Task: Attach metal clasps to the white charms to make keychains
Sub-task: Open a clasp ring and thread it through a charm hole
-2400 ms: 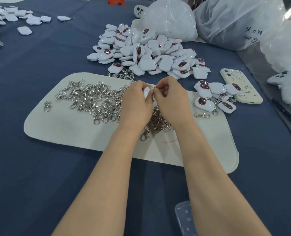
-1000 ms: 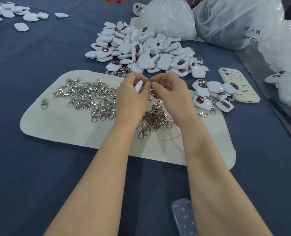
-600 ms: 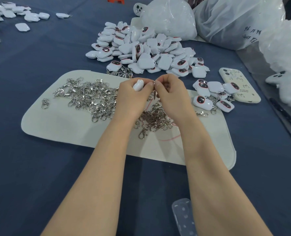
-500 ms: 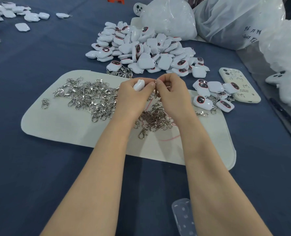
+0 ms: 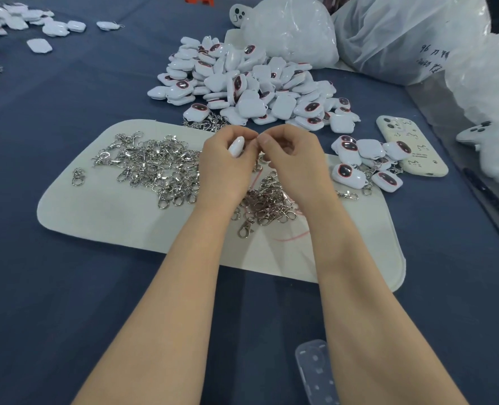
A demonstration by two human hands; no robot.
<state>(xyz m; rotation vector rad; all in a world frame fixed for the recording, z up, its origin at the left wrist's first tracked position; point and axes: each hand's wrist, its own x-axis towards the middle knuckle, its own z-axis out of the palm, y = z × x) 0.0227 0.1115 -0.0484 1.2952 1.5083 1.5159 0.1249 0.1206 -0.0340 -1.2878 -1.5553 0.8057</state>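
One clear plastic piece [image 5: 315,372] lies nearest on the blue-covered bench [image 5: 52,287]. Beyond it, over a white mat [image 5: 111,220], the left hand [image 5: 225,171] curls its fingers round a white charm [image 5: 236,146] held on edge. The right hand [image 5: 296,162], fingers also curled, pinches at the charm's top end. What it pinches is hidden by the fingertips, most likely a clasp being hooked on, so this piece looks mid-assembly. Loose clasps [image 5: 157,168] lie heaped on the mat under and left of the hands. Just right of the hands, a small cluster of finished keychains [image 5: 359,165] sits beside a phone [image 5: 409,147]. Farther off, a large pile of charms [image 5: 251,89] awaits clasps, so most of the work seems left. Plastic bags [image 5: 388,39] stand at the back, and more charms [image 5: 23,21] lie at the far left.
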